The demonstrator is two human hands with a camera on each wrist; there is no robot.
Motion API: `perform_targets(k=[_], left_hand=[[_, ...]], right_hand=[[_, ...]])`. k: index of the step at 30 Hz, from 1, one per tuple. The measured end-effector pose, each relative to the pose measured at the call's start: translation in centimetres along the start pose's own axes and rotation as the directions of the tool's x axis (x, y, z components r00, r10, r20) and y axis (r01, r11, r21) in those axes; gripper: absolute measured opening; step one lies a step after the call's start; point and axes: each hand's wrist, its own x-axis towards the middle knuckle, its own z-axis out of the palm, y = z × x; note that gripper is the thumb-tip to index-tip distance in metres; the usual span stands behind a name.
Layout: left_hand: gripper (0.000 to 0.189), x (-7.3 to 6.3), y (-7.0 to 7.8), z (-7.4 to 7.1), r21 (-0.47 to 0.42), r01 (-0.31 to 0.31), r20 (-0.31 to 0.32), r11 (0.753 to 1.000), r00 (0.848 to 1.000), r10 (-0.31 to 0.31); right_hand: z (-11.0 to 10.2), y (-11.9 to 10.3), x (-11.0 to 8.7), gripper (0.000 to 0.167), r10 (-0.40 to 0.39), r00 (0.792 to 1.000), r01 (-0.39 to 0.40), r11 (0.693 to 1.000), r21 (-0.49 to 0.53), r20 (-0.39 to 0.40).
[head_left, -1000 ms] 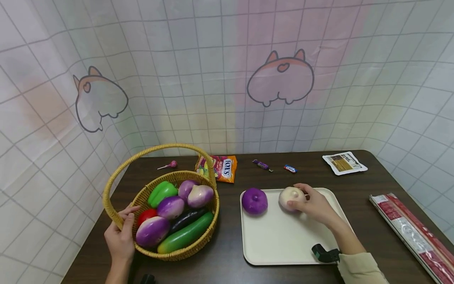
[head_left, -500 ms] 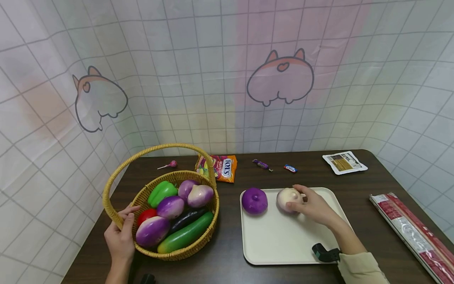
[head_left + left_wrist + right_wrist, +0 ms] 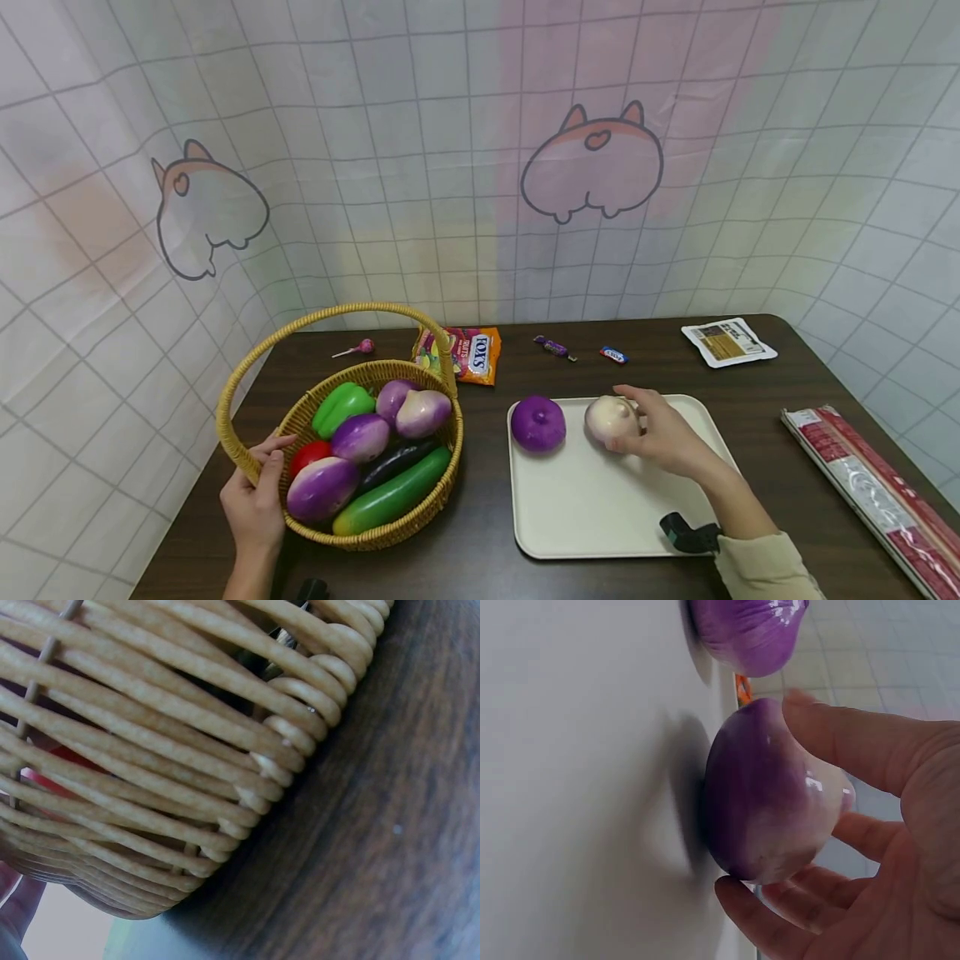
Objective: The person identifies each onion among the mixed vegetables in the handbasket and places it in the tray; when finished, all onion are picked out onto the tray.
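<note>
Pale onion (image 3: 604,417) | right hand (image 3: 666,435): wide curl around it | left hand (image 3: 253,498): grips basket (image 3: 427,512)

A pale, grey-checked cloth (image 3: 420,208) with two cartoon animals (image 3: 592,175) hung along the back and sides of a dark brown table (image 3: 486,500).

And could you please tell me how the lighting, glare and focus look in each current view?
Head: fairly even light, and the gridded backdrop shows curving lines, from lens or folds I cannot tell; right wrist: bright glare spots on the white-and-purple vegetable, soft shadow on the tray; left wrist: blurred wood grain on the table, dark shadow along the basket.
</note>
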Motion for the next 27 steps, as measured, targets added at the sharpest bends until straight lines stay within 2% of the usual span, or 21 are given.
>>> perform_targets(k=[6, 12, 21, 27], left_hand=[[0.021, 0.0, 0.0, 0.0, -0.011, -0.001, 0.000, 1.000, 1.000, 0.001], [0.021, 0.0, -0.1, 0.0, -0.003, 0.003, 0.001, 1.000, 1.000, -0.003], [0.020, 0.0, -0.2, 0.0, -0.006, 0.007, 0.000, 1.000, 1.000, -0.007], [0.021, 0.0, -0.2, 0.0, -0.003, 0.015, -0.002, 1.000, 1.000, -0.015]], right_hand=[[0.4, -0.1, 0.1, 0.078, -0.030, 0.999, 0.029, 0.999, -0.034, -0.020], [0.4, 0.0, 0.0, 0.078, -0.025, 0.999, 0.024, 0.999, -0.038, -0.021], [-0.3, 0.2, -0.1, 0.080, 0.007, 1.000, -0.007, 1.000, -0.014, -0.002], [-1.6, -0.4, -0.4, 0.077, 0.057, 0.997, -0.057, 0.998, 0.004, -0.051]])
